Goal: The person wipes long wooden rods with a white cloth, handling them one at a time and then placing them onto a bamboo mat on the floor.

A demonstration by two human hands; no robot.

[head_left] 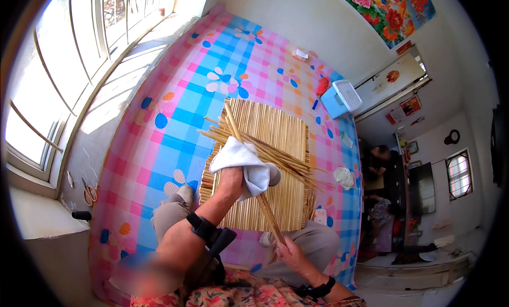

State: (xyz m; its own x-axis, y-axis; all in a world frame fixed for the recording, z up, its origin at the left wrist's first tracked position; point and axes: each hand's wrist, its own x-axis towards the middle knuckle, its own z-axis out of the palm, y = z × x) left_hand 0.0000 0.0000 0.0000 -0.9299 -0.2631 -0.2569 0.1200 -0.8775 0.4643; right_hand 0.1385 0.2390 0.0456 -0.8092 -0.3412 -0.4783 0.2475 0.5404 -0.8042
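My left hand (pixel 231 181) is closed on a folded white cloth (pixel 239 154), which is wrapped over the middle of a few long tan stalks (pixel 269 216). The fingers are mostly hidden under the cloth. At the near end of these stalks, my right hand (pixel 291 255) grips them, so they slant away from me across the mat. Beneath lies a mat of tan stalks set side by side (pixel 238 218). A loose pile of similar stalks (pixel 289 164) rests crosswise on it, partly covered by the cloth.
My legs flank the mat on a plaid, flowered sheet (pixel 175 126). A blue box with a white lid (pixel 334 103) and a crumpled white cloth (pixel 344 178) lie right. Orange-handled scissors (pixel 89 193) sit on the left window ledge. Other people (pixel 377 164) are at far right.
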